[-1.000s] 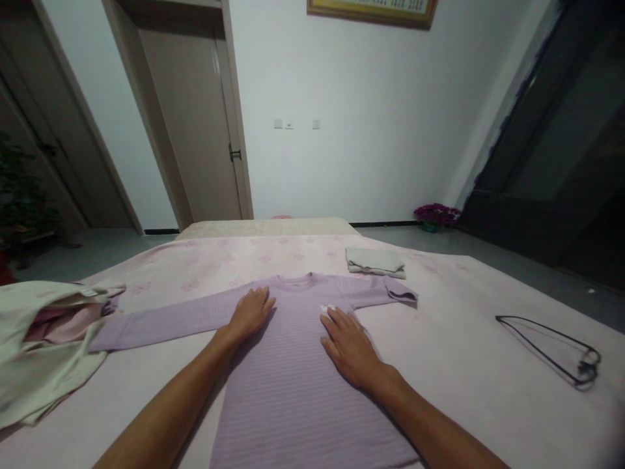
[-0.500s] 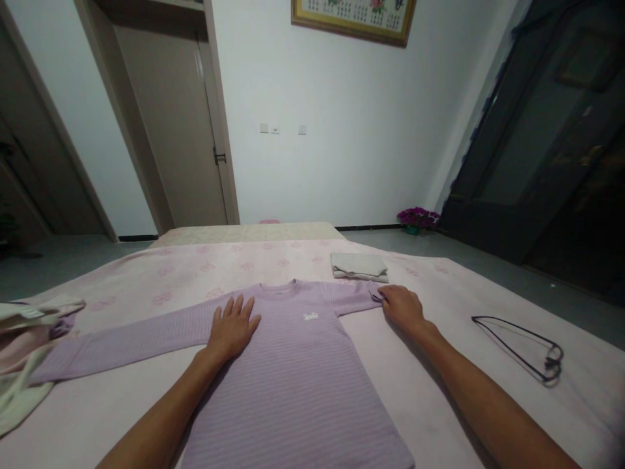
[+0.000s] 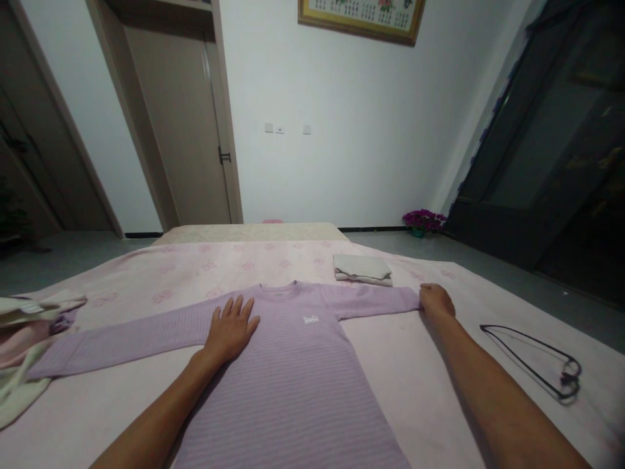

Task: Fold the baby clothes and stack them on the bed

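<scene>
A lilac ribbed long-sleeved shirt (image 3: 297,378) lies spread on the pink flowered cloth, its collar away from me and a small white label on the chest. My left hand (image 3: 232,327) rests flat with fingers spread on the shirt near the left shoulder. The left sleeve stretches out to a pile of clothes. At the far end of the right sleeve, my right hand (image 3: 436,301) is closed around the cuff. The fingertips of that hand are partly hidden.
Beyond the right sleeve sits a folded pale grey cloth (image 3: 362,269). A black hanger (image 3: 532,358) lies at the right. Several crumpled clothes (image 3: 29,348) are heaped at the left edge. The pink flowered cloth (image 3: 161,417) covers the surface under everything.
My right hand has moved to the right, and the right sleeve now reaches out longer and straighter. My left hand stays on the shirt. The view has shifted slightly.
</scene>
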### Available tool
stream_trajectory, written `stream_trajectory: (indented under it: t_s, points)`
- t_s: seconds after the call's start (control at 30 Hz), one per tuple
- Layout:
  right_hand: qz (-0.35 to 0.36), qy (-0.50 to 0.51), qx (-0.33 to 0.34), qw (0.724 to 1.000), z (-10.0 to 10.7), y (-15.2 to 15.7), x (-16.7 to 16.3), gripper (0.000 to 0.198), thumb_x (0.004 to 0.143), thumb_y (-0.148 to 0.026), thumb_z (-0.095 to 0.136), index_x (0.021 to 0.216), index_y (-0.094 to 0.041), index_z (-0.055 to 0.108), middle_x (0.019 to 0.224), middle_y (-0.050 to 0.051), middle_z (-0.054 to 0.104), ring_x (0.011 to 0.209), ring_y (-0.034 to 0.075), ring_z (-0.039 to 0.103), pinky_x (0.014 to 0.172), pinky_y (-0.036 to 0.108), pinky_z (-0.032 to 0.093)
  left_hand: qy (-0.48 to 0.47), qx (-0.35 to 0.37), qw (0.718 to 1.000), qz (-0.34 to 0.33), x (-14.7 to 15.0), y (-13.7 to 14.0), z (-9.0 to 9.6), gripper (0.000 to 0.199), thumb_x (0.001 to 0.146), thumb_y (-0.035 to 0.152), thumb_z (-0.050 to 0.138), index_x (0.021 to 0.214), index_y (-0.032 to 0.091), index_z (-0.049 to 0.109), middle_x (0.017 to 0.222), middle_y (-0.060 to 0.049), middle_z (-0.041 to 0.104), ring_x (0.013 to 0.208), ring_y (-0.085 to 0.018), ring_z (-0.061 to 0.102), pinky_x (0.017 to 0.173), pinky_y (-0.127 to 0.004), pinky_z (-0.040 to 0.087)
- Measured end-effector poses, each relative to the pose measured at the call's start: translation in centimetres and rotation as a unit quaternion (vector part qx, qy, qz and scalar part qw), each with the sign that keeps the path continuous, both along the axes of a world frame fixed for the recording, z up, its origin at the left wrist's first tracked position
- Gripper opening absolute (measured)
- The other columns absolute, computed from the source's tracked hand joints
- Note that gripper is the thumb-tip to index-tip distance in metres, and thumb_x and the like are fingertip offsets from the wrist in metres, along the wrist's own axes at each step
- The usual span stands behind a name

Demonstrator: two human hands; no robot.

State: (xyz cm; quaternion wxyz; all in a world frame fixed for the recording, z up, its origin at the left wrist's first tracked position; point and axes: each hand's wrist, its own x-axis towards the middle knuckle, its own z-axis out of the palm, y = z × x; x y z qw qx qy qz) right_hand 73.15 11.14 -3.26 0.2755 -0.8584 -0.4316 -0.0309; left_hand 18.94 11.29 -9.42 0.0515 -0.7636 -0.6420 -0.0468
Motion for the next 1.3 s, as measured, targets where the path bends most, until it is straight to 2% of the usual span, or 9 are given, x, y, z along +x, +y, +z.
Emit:
stream_trajectory:
  t_s: [0.1,0.23,0.3,0.47,0.6,0.73,0.93,1.17,1.3]
  points:
    - [0.049,-0.031,0.011,0.998,-0.5,0.5,-3.6,0.04,0.088,-0.021,0.046,0.121,-0.023,0.07,0.127,0.012,0.067,0.114,0.028,0.064,0.096,0.041,0.05,0.003,0.0,1.0,0.0,0.0,0.0,0.0,0.062,0.101,0.054,0.031,0.155,0.024,0.036,0.162,-0.014,0.031,0.149,-0.037,0.027,0.115,-0.06,0.022]
    - [0.359,-0.102,-0.001,0.928,-1.9,0.9,-10.2,0.038,0.096,-0.029,0.045,0.126,-0.021,0.067,0.133,0.007,0.065,0.124,0.021,0.056,0.108,0.032,0.039,0.003,0.002,1.0,0.0,0.0,-0.1,0.1,0.062,0.101,0.053,0.032,0.155,0.024,0.036,0.162,-0.014,0.031,0.149,-0.037,0.027,0.116,-0.058,0.022]
    - [0.406,-0.116,-0.048,0.905,-2.3,1.0,-12.2,0.035,0.096,-0.032,0.048,0.122,-0.022,0.069,0.13,0.005,0.067,0.122,0.02,0.058,0.106,0.029,0.04,0.001,0.001,1.0,-0.001,0.0,-0.2,0.2,0.062,0.101,0.053,0.032,0.155,0.024,0.036,0.162,-0.014,0.031,0.149,-0.036,0.027,0.116,-0.058,0.021]
    - [0.269,-0.152,-0.063,0.949,-1.2,2.3,-12.5,0.034,0.096,-0.024,0.046,0.123,-0.022,0.067,0.124,0.008,0.067,0.113,0.024,0.059,0.096,0.032,0.044,0.0,0.005,1.0,0.001,0.2,-0.4,0.5,0.061,0.101,0.052,0.032,0.155,0.023,0.037,0.162,-0.014,0.032,0.149,-0.036,0.027,0.116,-0.058,0.022]
    - [0.218,-0.235,-0.077,0.944,-0.4,4.8,-13.0,0.046,0.091,-0.013,0.049,0.136,-0.022,0.056,0.138,0.011,0.055,0.122,0.026,0.05,0.097,0.033,0.043,0.001,0.006,1.0,0.004,0.3,-0.5,0.6,0.061,0.101,0.051,0.031,0.155,0.023,0.037,0.162,-0.013,0.032,0.149,-0.035,0.028,0.116,-0.058,0.022]
    - [0.209,-0.239,-0.1,0.943,-0.8,7.4,-14.3,0.06,0.087,-0.006,0.05,0.145,-0.022,0.045,0.149,0.014,0.044,0.127,0.028,0.046,0.096,0.037,0.045,-0.002,0.001,1.0,0.005,0.3,-0.5,0.7,0.061,0.102,0.052,0.03,0.155,0.024,0.036,0.162,-0.012,0.031,0.149,-0.034,0.028,0.117,-0.057,0.022]
    - [0.167,-0.186,-0.104,0.963,-1.8,9.3,-13.8,0.04,0.092,-0.013,0.044,0.129,-0.016,0.06,0.128,0.02,0.061,0.115,0.031,0.057,0.091,0.045,0.049,-0.008,-0.002,1.0,0.008,0.3,-0.4,0.8,0.061,0.101,0.053,0.031,0.155,0.024,0.037,0.162,-0.012,0.031,0.149,-0.035,0.027,0.117,-0.057,0.021]
    - [0.12,-0.099,-0.032,0.987,-1.5,11.4,-12.7,0.04,0.093,-0.02,0.04,0.127,-0.015,0.063,0.115,0.018,0.068,0.103,0.028,0.065,0.089,0.037,0.049,-0.016,0.002,1.0,0.004,0.3,-0.4,0.7,0.061,0.101,0.054,0.032,0.155,0.025,0.037,0.162,-0.012,0.031,0.149,-0.035,0.027,0.117,-0.057,0.02]
    - [0.149,-0.073,0.034,0.986,-1.2,13.0,-13.4,0.05,0.093,-0.019,0.034,0.139,-0.016,0.055,0.122,0.015,0.067,0.113,0.027,0.061,0.097,0.036,0.046,-0.017,-0.002,1.0,0.005,0.3,-0.5,0.9,0.061,0.101,0.053,0.032,0.155,0.025,0.037,0.162,-0.012,0.031,0.149,-0.035,0.027,0.118,-0.057,0.019]
